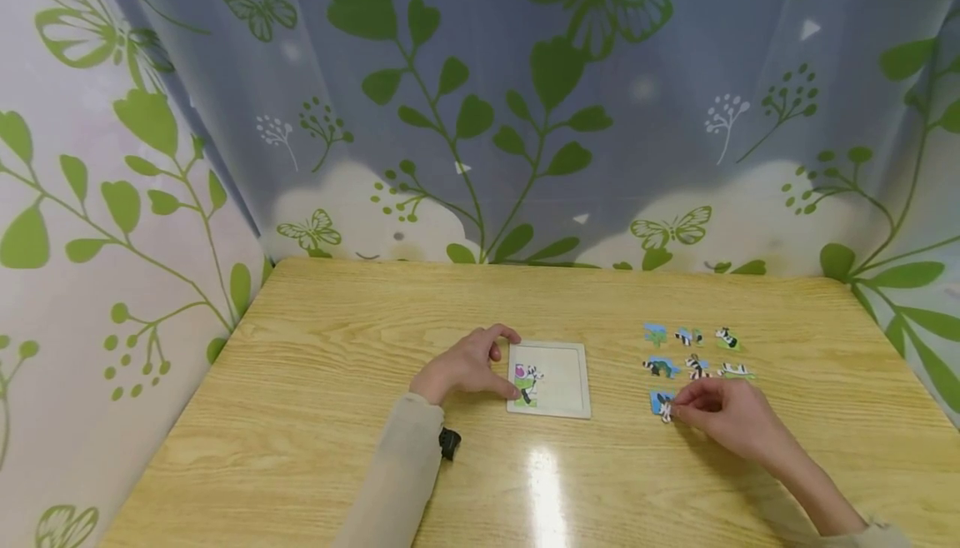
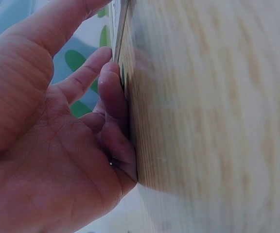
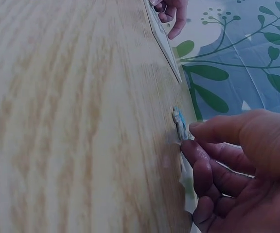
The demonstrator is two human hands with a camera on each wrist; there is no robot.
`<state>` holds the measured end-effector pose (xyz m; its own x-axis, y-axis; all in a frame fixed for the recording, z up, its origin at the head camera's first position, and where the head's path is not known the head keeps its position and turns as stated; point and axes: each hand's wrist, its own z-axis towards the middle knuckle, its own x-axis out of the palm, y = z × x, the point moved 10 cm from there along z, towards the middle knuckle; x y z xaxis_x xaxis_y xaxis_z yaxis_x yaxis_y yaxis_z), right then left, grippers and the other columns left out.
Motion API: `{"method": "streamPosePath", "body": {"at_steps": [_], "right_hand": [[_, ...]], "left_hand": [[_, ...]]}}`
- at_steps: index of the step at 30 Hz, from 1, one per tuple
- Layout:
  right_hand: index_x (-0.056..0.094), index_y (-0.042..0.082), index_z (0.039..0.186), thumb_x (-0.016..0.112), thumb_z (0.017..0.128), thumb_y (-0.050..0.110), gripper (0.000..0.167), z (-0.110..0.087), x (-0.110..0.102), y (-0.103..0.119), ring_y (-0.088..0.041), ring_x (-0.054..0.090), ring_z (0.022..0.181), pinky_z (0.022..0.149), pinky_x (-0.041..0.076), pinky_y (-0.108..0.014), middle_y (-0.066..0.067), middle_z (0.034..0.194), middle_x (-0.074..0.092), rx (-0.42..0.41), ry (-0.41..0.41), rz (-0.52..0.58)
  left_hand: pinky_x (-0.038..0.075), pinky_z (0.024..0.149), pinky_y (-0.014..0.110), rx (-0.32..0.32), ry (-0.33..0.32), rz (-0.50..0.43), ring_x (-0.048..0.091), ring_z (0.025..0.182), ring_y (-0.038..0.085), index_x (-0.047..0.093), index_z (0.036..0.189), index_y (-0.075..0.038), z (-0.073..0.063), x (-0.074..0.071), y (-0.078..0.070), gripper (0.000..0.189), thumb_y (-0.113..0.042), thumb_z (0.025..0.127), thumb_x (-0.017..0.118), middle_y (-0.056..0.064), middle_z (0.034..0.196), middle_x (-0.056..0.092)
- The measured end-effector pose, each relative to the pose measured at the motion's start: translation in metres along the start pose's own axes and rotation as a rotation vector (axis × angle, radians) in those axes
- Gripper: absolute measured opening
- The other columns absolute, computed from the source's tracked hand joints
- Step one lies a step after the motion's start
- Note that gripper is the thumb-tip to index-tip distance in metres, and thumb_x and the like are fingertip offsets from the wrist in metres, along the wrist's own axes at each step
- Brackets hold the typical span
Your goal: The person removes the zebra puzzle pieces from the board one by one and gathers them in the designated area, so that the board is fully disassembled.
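A square, pale puzzle tray (image 1: 562, 377) lies mid-table, with picture pieces (image 1: 527, 385) set along its left side. My left hand (image 1: 471, 365) touches that side, thumb straight over the lower left edge and index finger stretched to the top left corner. In the left wrist view, the outer fingers (image 2: 114, 97) rest against the table. To the right of the tray, my right hand (image 1: 723, 415) pinches a blue jigsaw piece (image 1: 662, 404) with a black-and-white animal between thumb and index finger. In the right wrist view this piece (image 3: 179, 121) stands tilted at the fingertips, close over the table.
Beyond the right hand lie two rows of loose jigsaw pieces (image 1: 690, 365), printed with animals in blue, green, black and white. The wooden table (image 1: 360, 315) meets a patterned curtain (image 1: 465, 115) at its back edge. A black band (image 1: 449, 444) sits at the left wrist.
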<state>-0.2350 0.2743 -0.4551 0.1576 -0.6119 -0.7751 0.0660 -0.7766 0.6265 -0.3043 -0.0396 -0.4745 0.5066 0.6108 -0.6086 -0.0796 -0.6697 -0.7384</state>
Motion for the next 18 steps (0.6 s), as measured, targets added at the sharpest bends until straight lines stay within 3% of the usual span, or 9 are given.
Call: {"method": "streamPosePath", "body": {"at_steps": [4,10,18], "right_hand": [[0.074,0.016,0.093,0.077,0.092,0.028,0.012,0.0,-0.004,0.001,0.001,0.062,0.07,0.063,0.046,-0.023,0.006,0.082,0.073,-0.008,-0.023,-0.022],[0.074,0.013,0.105,0.073,0.096,0.028,0.017,0.005,-0.009,0.009,0.0,0.065,0.075,0.064,0.05,-0.023,0.002,0.09,0.075,-0.054,-0.074,-0.009],[0.072,0.01,0.115,0.071,0.097,0.024,0.023,0.018,-0.002,0.036,-0.003,0.065,0.081,0.065,0.051,-0.025,-0.004,0.103,0.076,-0.164,-0.111,0.072]], "left_hand": [[0.037,0.081,0.036,0.0,-0.001,0.0,0.044,0.094,0.02,0.055,0.137,-0.024,0.0,0.0,-0.001,0.074,-0.023,0.074,0.093,0.005,0.103,0.048],[0.036,0.08,0.035,0.007,0.0,0.012,0.043,0.094,0.019,0.055,0.138,-0.023,0.0,-0.001,-0.002,0.074,-0.023,0.074,0.093,0.005,0.103,0.048],[0.036,0.079,0.035,-0.002,-0.003,0.017,0.043,0.093,0.02,0.055,0.137,-0.024,0.0,-0.001,-0.001,0.074,-0.023,0.074,0.093,0.005,0.103,0.047]]}}
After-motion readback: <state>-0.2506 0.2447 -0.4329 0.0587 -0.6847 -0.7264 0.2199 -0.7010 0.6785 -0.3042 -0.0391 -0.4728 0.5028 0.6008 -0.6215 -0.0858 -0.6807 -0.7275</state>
